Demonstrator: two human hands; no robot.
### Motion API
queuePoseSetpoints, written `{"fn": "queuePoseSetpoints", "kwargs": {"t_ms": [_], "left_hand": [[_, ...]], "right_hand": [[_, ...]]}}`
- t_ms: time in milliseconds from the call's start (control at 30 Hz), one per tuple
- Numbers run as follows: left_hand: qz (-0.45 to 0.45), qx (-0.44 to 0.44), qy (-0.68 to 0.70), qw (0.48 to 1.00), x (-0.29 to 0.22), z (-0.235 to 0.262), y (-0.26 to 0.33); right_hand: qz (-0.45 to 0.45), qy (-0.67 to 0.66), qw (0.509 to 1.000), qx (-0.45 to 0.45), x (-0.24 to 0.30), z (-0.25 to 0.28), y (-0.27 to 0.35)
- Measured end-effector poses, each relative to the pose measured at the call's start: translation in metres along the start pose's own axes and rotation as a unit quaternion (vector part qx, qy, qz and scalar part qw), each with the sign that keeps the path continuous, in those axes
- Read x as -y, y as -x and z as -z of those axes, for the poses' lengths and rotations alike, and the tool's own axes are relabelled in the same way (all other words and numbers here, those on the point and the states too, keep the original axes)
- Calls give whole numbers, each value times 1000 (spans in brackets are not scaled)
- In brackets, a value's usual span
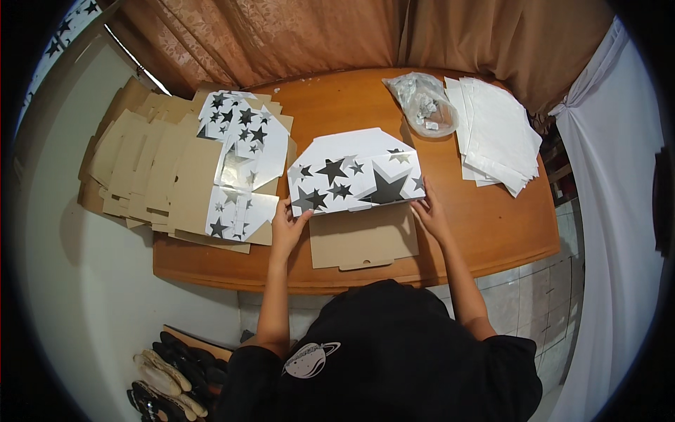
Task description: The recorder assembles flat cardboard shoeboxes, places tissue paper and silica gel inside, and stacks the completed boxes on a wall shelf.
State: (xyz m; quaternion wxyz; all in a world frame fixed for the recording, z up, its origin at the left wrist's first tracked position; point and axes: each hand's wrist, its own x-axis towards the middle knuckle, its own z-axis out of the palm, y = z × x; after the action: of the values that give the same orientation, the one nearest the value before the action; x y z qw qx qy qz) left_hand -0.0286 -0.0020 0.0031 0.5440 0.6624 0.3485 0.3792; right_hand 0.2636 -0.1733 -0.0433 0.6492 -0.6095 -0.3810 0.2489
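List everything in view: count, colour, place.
Table: 1, brown, centre
Box: 1, white with dark stars, brown near panel, mid-table
Flat cardboard: stack, uncounted, brown, table's left
Star-printed sheet: 1, white, atop that stack
Plastic bag: 1, clear, scraps inside, table's far right
Sheets: several, white, right of bag
Curtains: count unclear, brown, behind table
Drape: 1, white, right
Wall: 1, pale, left
Tiles: several, pale, lower right
Shoes: several, black and beige, lower left
Star-patterned strip: 1, white and black, upper left
Shirt: 1, black, lower middle
Left hand: 1, bare, box's near left corner
Right hand: 1, bare, box's near right corner
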Motion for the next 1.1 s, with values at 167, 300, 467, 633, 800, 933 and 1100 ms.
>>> {"fn": "queuePoseSetpoints", "kwargs": {"t_ms": [167,300,467,633,800,933,1100], "left_hand": [[-2,-8,30,1000,5,-2,-1],[-46,-41,-11,998,38,-7,10],[-10,-124,-185,975,68,-17,31],[33,-101,-304,947,62,-13,39],[64,-67,-337,937,52,-1,38],[182,-63,-351,916,51,5,45],[241,49,-313,917,-15,0,47]], "right_hand": [[60,99,993,30,-17,10,-9],[77,78,994,13,-13,-6,-1],[-10,351,934,70,-25,-10,7],[4,463,880,101,-18,-12,21],[-83,395,908,114,-9,7,16],[-201,426,868,157,23,10,15],[-323,365,844,224,54,21,15]]}}
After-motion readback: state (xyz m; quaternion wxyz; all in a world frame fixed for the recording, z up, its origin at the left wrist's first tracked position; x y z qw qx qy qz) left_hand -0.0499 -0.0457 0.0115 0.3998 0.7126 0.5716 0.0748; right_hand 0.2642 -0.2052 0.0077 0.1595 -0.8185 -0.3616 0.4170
